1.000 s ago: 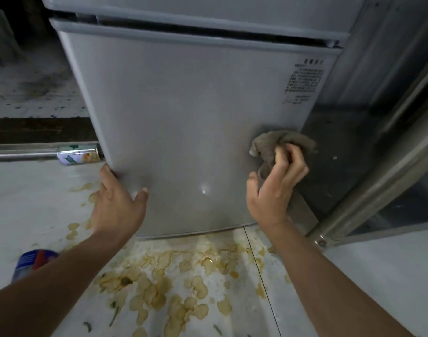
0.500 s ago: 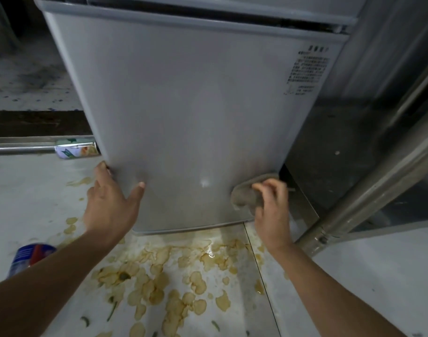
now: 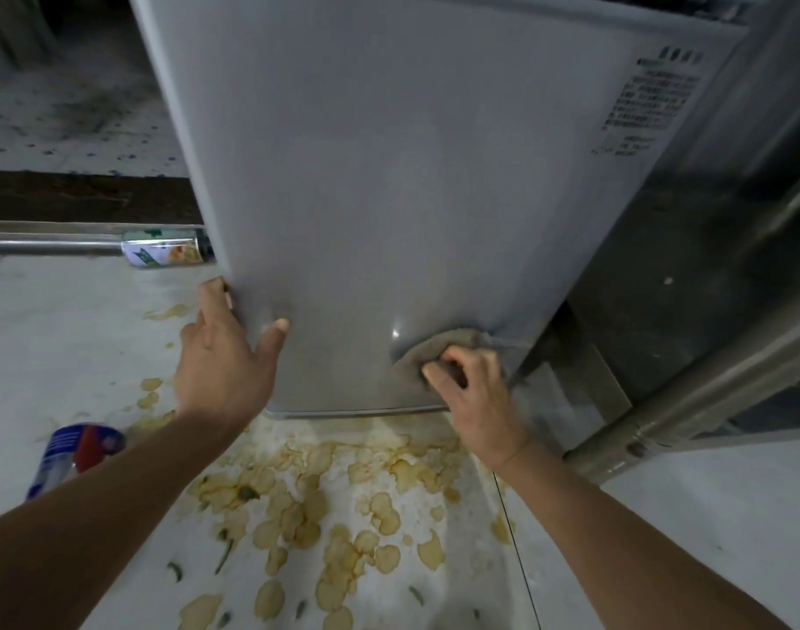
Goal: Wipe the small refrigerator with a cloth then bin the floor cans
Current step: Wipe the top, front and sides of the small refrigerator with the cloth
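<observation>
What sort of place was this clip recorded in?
Probably a home kitchen or a utility corner, in need of cleaning. A small grey refrigerator stands on a pale tiled floor strewn with spilled yellowish chips, and a green-and-white drink can lies by a metal rail.

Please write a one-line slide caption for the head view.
Right hand presses a grey-brown cloth low on the small grey refrigerator door; left hand braces its edge.

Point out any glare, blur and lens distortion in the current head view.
Head view: a small glare spot on the refrigerator door beside the cloth; the blue-and-red can is motion-blurred, and the label text is too soft to read; the wide-angle lens makes the door's edges splay.
</observation>
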The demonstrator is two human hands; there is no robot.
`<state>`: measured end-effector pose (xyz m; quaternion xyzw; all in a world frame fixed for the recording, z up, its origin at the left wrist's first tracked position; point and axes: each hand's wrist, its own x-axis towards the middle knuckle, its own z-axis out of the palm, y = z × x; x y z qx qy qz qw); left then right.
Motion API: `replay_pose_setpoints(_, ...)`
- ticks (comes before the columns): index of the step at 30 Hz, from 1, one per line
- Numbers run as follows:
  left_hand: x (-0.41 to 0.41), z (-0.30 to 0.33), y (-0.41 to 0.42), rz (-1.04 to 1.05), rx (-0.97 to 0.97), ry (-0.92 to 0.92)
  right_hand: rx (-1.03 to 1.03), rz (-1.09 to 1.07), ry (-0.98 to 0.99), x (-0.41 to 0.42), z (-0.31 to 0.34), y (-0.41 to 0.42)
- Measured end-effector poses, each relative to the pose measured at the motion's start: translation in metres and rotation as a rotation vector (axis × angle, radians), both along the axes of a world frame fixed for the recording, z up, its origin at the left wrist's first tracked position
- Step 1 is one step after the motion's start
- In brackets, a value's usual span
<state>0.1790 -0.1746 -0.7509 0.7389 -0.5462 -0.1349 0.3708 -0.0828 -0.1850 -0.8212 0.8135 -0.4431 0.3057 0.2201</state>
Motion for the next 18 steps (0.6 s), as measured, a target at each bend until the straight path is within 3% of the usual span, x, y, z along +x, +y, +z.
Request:
replay_pose_setpoints(2,0.002,0.001,-0.001,-0.014,0.017,0.015,0.124,0.038,0.04,-0.005,0.004,0.003)
replay_pose_setpoints(4,0.006,0.002,-0.002,-0.041,0.033,0.04,0.213,0.053,-0.055,-0.002,0.02,0.006)
replay_pose_setpoints(9,0.018,0.0,0.002,-0.088,0.034,0.091,-0.033,-0.017,-0.512,0.036,0.079,-0.001)
replay_pose_setpoints(12,0.02,-0.002,0.001,-0.092,0.023,0.03,-0.16,-0.01,-0.623,0.061,0.084,-0.006)
replay_pose_setpoints(15,0.021,-0.005,-0.003,-0.091,-0.033,-0.021,-0.109,0.02,-0.47,0.075,0.055,-0.007)
replay_pose_setpoints(18,0.024,-0.007,-0.004,-0.108,-0.049,-0.023,-0.074,0.223,0.062,0.073,0.025,-0.006)
